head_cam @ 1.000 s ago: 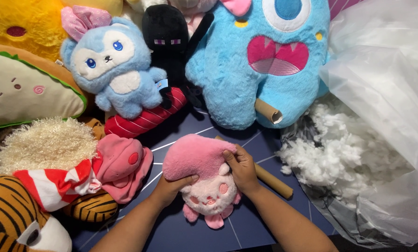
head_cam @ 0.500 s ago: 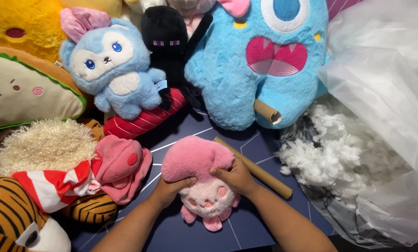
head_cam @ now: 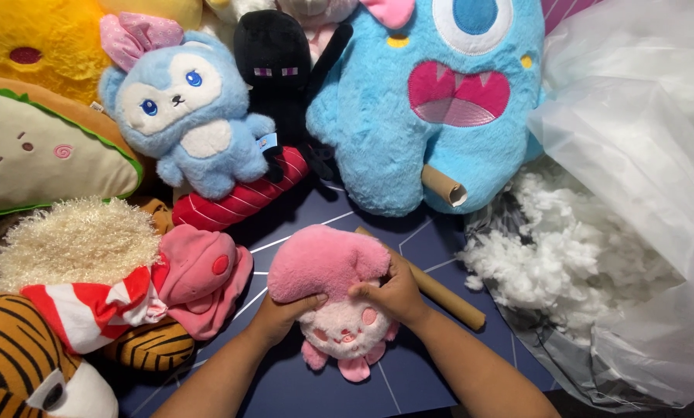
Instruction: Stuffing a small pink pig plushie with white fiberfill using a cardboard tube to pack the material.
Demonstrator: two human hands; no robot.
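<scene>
One head-worn camera looks steeply down, close over the dark mat (head_cam: 323, 391), forearms entering from the frame's bottom edge.

Your left hand (head_cam: 279, 313) and right hand (head_cam: 389, 292) sit close together, fingers curled and pressing inward, thumbs nearly meeting. Both bare forearms angle up from the bottom edge, converging.

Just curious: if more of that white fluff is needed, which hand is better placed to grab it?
Probably the right hand: the white stuffing lies on its side, past the cardboard tube. The left hand grips the pink plush.
</scene>
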